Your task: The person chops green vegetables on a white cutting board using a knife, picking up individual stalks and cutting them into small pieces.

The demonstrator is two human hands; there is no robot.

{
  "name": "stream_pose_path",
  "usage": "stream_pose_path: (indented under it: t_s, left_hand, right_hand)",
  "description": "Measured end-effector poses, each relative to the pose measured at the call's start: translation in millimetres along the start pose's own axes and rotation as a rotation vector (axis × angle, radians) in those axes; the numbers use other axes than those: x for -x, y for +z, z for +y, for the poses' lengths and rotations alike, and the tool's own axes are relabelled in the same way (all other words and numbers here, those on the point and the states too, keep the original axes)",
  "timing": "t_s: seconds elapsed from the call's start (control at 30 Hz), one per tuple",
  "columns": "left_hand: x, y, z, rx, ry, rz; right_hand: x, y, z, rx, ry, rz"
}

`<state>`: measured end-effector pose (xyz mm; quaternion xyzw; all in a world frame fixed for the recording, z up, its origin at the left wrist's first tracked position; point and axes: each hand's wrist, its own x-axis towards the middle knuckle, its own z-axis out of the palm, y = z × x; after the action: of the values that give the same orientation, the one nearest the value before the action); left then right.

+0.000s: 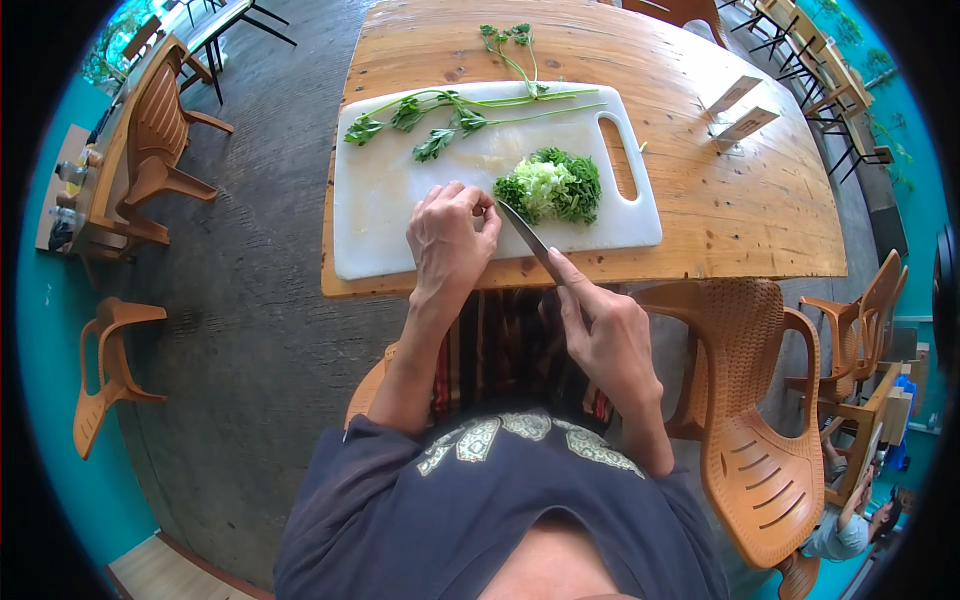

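A white plastic cutting board [450,180] lies on a wooden table. My right hand [604,322] grips a kitchen knife [529,236], its blade slanting up and left over the board's near edge, the tip beside my left fingers. My left hand [454,232] rests over the board with thumb and forefinger curled together; whether something small is pinched there is hidden. Just right of it sits a pile of chopped green herbs [574,187] with paler pieces on top. Leafy herb stalks [450,109] lie along the board's far side, and another sprig [517,56] extends past its far edge.
Two small sign holders [742,127] stand at the right on the wooden table [675,247]. A brown plastic chair [750,375] is close at my right, and another chair [161,135] stands across the floor at the left. A person [847,525] sits far off at lower right.
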<state>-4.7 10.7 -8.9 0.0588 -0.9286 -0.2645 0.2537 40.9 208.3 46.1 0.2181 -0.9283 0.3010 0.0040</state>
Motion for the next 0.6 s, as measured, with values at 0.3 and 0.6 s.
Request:
stream_pose_path:
  t_s: [0.3, 0.6]
  left_hand:
    - [-2, 2, 2, 0.001, 0.048, 0.016]
    - [0, 2, -2, 0.025, -0.006, 0.001]
  right_hand:
    - [-7, 12, -2, 0.117, -0.045, 0.012]
    - [-1, -3, 2, 0.005, 0.061, -0.033]
